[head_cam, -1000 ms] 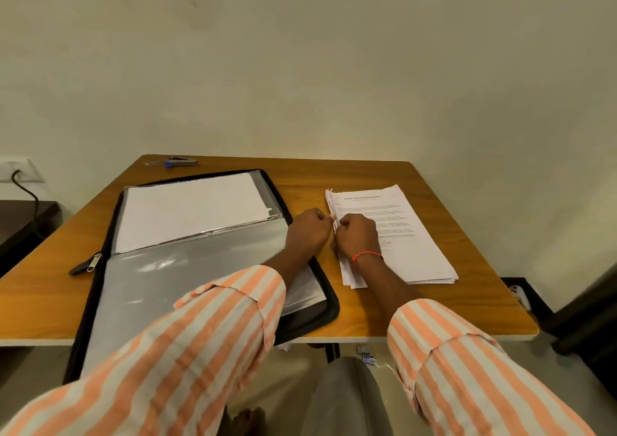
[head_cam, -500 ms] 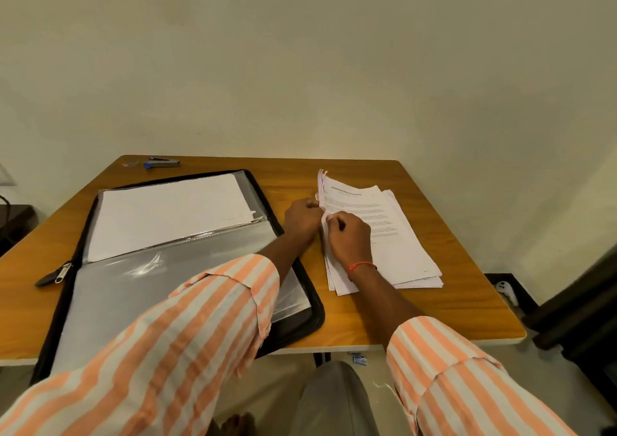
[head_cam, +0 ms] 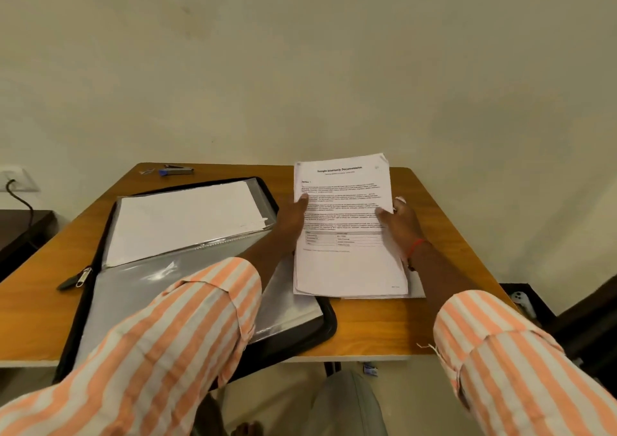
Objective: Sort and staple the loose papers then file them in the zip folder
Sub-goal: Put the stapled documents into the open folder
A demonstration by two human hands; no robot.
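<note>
Left hand (head_cam: 293,217) and right hand (head_cam: 399,220) grip the paper sheaf (head_cam: 347,235) by its side edges, beside the open zip folder (head_cam: 187,255) on the table (head_cam: 377,325).

Single head-worn view — looking forward and down, close over the table (head_cam: 377,325).

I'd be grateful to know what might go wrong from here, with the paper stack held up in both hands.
1. The left hand and right hand grip the paper stack only at its side edges; any loose sheets may slide out at the bottom, where some look uneven.
2. The stapler lies at the far left corner of the table, beyond the open zip folder; reaching it would likely leave one hand holding the stack.
</note>
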